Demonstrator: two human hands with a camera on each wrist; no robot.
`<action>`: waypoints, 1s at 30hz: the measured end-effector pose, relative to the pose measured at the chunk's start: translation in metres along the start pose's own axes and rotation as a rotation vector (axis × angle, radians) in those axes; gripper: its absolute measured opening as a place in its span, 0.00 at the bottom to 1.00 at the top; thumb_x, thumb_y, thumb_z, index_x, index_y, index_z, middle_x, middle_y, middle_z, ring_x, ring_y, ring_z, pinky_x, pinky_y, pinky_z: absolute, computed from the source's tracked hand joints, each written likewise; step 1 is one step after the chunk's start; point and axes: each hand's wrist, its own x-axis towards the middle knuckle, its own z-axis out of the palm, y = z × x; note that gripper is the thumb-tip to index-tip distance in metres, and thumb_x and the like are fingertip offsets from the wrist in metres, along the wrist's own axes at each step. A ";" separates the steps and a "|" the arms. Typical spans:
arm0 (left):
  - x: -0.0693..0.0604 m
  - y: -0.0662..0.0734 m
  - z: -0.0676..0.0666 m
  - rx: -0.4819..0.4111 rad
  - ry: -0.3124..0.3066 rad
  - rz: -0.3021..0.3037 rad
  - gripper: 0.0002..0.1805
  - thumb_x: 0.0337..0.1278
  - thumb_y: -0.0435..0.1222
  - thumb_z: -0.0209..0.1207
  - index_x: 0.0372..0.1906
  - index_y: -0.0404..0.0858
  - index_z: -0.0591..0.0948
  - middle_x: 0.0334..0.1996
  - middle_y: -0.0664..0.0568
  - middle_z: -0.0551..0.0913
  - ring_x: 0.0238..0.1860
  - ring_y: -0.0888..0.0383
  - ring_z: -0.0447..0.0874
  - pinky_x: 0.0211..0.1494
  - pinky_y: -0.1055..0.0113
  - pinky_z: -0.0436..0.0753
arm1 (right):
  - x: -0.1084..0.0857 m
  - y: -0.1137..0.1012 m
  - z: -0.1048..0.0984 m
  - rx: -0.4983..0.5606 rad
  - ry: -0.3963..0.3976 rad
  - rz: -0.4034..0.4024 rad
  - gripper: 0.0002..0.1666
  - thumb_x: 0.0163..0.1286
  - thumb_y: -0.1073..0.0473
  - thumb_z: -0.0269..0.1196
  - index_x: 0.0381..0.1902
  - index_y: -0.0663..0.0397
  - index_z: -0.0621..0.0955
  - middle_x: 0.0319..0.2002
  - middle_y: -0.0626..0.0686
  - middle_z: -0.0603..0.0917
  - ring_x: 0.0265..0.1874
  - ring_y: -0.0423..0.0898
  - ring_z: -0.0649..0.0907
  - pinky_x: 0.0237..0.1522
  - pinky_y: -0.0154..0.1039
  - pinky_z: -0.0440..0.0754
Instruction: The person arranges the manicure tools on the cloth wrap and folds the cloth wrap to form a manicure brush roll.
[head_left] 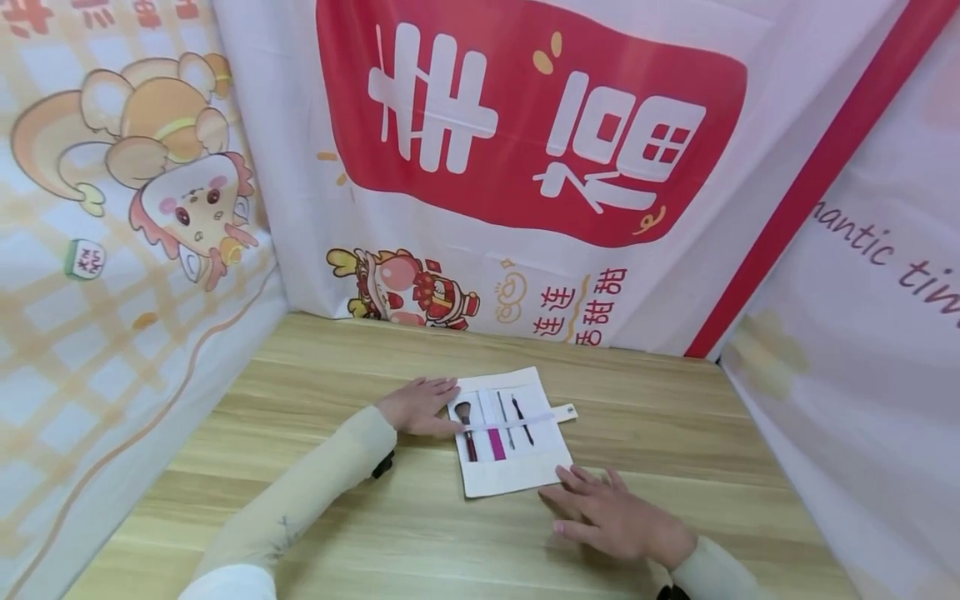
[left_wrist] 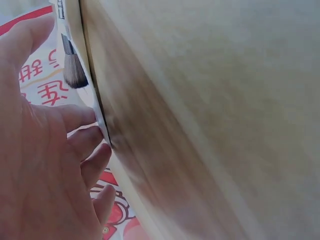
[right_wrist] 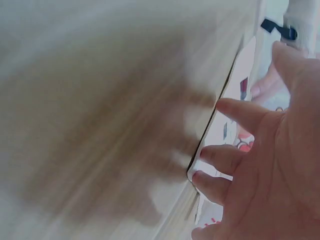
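A white case (head_left: pixel 517 482) lies unfolded on the wooden table, holding a brush (head_left: pixel 463 411), a magenta item (head_left: pixel 497 443) and two thin dark tools (head_left: pixel 522 419) under a strap. A tab with a snap (head_left: pixel 566 412) sticks out from its right side. My left hand (head_left: pixel 422 407) touches the case's left edge with extended fingers; in the left wrist view its fingertips meet that edge near the brush (left_wrist: pixel 75 71). At the lower right corner, my right hand (head_left: pixel 611 512) has spread fingers, the fingertips at the case edge (right_wrist: pixel 216 131). Neither hand is curled round anything.
The wooden table (head_left: pixel 337 533) extends around the case. Behind it hangs a white cloth (head_left: pixel 300 167) with a red printed panel. Printed cloths also stand at the left (head_left: pixel 67 333) and right (head_left: pixel 847 350) sides.
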 end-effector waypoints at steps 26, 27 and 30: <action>-0.098 0.019 0.031 -0.019 0.057 -0.003 0.58 0.55 0.72 0.59 0.82 0.39 0.64 0.83 0.46 0.63 0.83 0.44 0.62 0.83 0.46 0.64 | 0.072 0.033 -0.031 0.113 0.093 0.118 0.34 0.82 0.30 0.48 0.67 0.42 0.84 0.81 0.59 0.66 0.82 0.67 0.59 0.71 0.86 0.38; -0.100 0.023 0.033 -0.025 0.059 0.009 0.58 0.55 0.71 0.60 0.81 0.38 0.65 0.82 0.45 0.63 0.82 0.44 0.63 0.82 0.47 0.65 | 0.074 0.035 -0.032 0.123 0.092 0.128 0.34 0.81 0.31 0.49 0.66 0.43 0.85 0.80 0.59 0.67 0.83 0.67 0.59 0.71 0.85 0.38; -0.108 0.034 0.033 -0.020 0.083 0.031 0.57 0.54 0.69 0.62 0.80 0.36 0.67 0.80 0.43 0.66 0.80 0.44 0.67 0.81 0.48 0.67 | 0.085 0.039 -0.039 0.141 0.102 0.129 0.32 0.81 0.32 0.51 0.62 0.44 0.87 0.80 0.57 0.68 0.83 0.66 0.59 0.72 0.84 0.38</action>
